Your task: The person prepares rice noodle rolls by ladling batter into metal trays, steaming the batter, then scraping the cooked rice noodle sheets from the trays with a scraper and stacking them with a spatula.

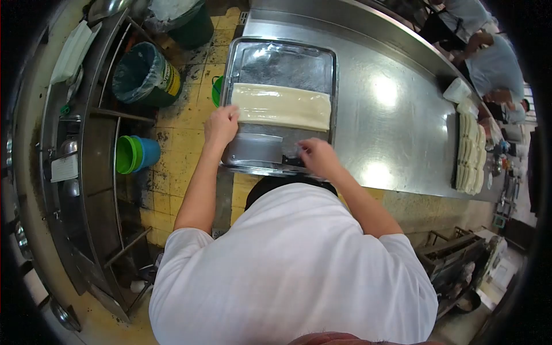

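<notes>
Left hand [221, 123] on smooth rectangular dough [282, 106]

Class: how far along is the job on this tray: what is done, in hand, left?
Done: the dough lies folded in a long slab across the tray. In hand: the left hand rests on its end, and the right hand is at the handle of the cleaver, lying flat on the tray. Left: the slab shows no cuts, so any slicing probably remains.

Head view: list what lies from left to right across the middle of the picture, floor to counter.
Green-and-blue buckets → left hand → cleaver → right hand → stacked dough pieces
</notes>
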{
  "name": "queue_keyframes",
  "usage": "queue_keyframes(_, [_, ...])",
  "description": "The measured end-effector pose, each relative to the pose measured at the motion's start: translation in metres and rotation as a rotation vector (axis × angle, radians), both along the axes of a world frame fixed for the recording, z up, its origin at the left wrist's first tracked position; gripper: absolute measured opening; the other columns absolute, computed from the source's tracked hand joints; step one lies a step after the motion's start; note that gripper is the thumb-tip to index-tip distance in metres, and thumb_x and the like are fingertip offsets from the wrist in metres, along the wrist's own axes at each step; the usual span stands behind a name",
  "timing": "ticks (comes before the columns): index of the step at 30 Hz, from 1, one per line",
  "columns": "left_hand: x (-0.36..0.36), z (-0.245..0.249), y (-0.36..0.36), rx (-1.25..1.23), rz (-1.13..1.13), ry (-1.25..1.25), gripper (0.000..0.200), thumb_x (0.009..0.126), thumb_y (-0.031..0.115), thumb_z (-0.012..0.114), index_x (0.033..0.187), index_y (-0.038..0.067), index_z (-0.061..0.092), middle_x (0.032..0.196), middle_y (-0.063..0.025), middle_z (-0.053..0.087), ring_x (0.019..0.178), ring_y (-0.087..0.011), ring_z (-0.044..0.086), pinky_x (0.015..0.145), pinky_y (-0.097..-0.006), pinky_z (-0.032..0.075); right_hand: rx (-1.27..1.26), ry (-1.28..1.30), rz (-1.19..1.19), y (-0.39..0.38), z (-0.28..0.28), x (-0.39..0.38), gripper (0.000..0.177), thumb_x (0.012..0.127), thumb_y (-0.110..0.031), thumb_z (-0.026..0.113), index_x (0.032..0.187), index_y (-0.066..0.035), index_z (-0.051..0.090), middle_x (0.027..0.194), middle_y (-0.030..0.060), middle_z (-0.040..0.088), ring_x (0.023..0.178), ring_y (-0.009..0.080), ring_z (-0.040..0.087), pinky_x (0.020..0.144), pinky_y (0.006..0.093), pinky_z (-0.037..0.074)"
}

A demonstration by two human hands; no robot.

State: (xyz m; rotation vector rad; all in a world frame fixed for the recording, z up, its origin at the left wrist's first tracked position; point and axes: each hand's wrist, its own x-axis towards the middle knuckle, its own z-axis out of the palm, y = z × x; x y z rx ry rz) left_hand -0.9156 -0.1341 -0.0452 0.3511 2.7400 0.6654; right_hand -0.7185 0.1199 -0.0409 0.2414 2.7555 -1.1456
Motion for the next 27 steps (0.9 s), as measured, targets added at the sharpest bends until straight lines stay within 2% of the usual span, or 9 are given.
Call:
queue_keyframes(1, [0.009,-0.001,-0.003,-0.021,-0.103,0.045,0.03,0.092,0.027,0.062,0.119,0.014,0.067,0.108,-0.0158,0.069,0.103,-0.0373,0.065,0.085,-0.0473,0.051,-0.006,0.011,0.008,-0.008,0.0,0.004,0.03,0.082,-0.011,0.067,0.11,0.0,0.07,0.105,0.0213,0.069,0.099,0.0357,0.066,0.088,0.0416,0.053])
queue_keyframes(4, [0.035,0.002,-0.011,-0.11,-0.08,0.04,0.03,0.094,0.026,0.06,0.12,0.014,0.07,0.11,-0.0169,0.069,0.102,-0.0384,0.064,0.086,-0.0474,0.051,0.282,0.062,0.346,-0.022,-0.007,0.008,0.036,0.077,-0.009,0.068,0.112,-0.004,0.065,0.105,0.0145,0.06,0.102,0.0325,0.061,0.087,0.043,0.053])
queue_keyframes(7, [0.059,0.015,-0.024,-0.126,0.0,0.02,0.038,0.093,0.028,0.064,0.129,0.018,0.066,0.104,-0.0155,0.068,0.099,-0.0349,0.064,0.084,-0.0455,0.05,0.385,0.085,0.4,-0.032,-0.022,0.011,0.03,0.076,-0.011,0.069,0.105,-0.003,0.065,0.104,0.0156,0.061,0.099,0.0325,0.062,0.086,0.0428,0.053])
queue_keyframes(10, [0.083,0.035,-0.035,-0.107,0.077,-0.045,0.036,0.094,0.026,0.062,0.127,0.015,0.067,0.11,-0.0172,0.069,0.1,-0.0377,0.065,0.087,-0.0462,0.051,0.49,0.107,0.447,-0.035,-0.03,0.011,0.027,0.077,-0.009,0.067,0.104,-0.003,0.066,0.102,0.0148,0.063,0.101,0.0308,0.062,0.087,0.0419,0.054])
queue_keyframes(13, [0.096,0.036,-0.054,-0.043,0.134,-0.033,0.036,0.093,0.025,0.063,0.127,0.014,0.067,0.106,-0.0173,0.07,0.097,-0.0373,0.065,0.086,-0.0458,0.051,0.566,0.089,0.516,-0.038,-0.042,0.001,0.028,0.078,-0.011,0.066,0.105,-0.003,0.065,0.102,0.0142,0.063,0.101,0.0313,0.062,0.085,0.0403,0.054])
queue_keyframes(17, [0.101,0.048,-0.07,-0.024,0.154,0.029,0.037,0.093,0.024,0.063,0.127,0.013,0.067,0.101,-0.0172,0.071,0.094,-0.0365,0.066,0.083,-0.0448,0.051,0.473,-0.009,0.441,-0.038,-0.026,-0.007,0.028,0.078,-0.014,0.065,0.104,-0.002,0.065,0.105,0.0173,0.066,0.101,0.0337,0.065,0.084,0.0415,0.055])
queue_keyframes(19, [0.096,0.047,-0.075,0.028,0.198,0.027,0.037,0.093,0.023,0.063,0.128,0.011,0.066,0.098,-0.018,0.071,0.091,-0.0359,0.067,0.081,-0.0439,0.052,0.28,-0.186,0.362,-0.039,-0.009,-0.009,0.031,0.079,-0.018,0.065,0.105,-0.001,0.065,0.105,0.0228,0.068,0.099,0.0373,0.068,0.084,0.0444,0.056])
queue_keyframes(23, [0.076,0.04,-0.075,0.041,0.146,0.071,0.038,0.093,0.023,0.063,0.129,0.01,0.065,0.098,-0.0193,0.071,0.09,-0.0353,0.068,0.081,-0.0433,0.052,0.177,-0.215,0.272,-0.039,0.026,0.005,0.037,0.079,-0.02,0.065,0.108,0.002,0.065,0.104,0.0271,0.069,0.098,0.0409,0.068,0.088,0.0484,0.054])
queue_keyframes(27, [0.041,0.022,-0.077,0.132,0.125,0.022,0.039,0.093,0.024,0.063,0.13,0.011,0.064,0.101,-0.019,0.072,0.093,-0.035,0.068,0.083,-0.0431,0.052,-0.124,-0.202,-0.065,-0.048,0.027,0.018,0.048,0.092,-0.039,0.061,0.11,0.005,0.064,0.104,0.0279,0.069,0.096,0.0438,0.067,0.087,0.0483,0.052])
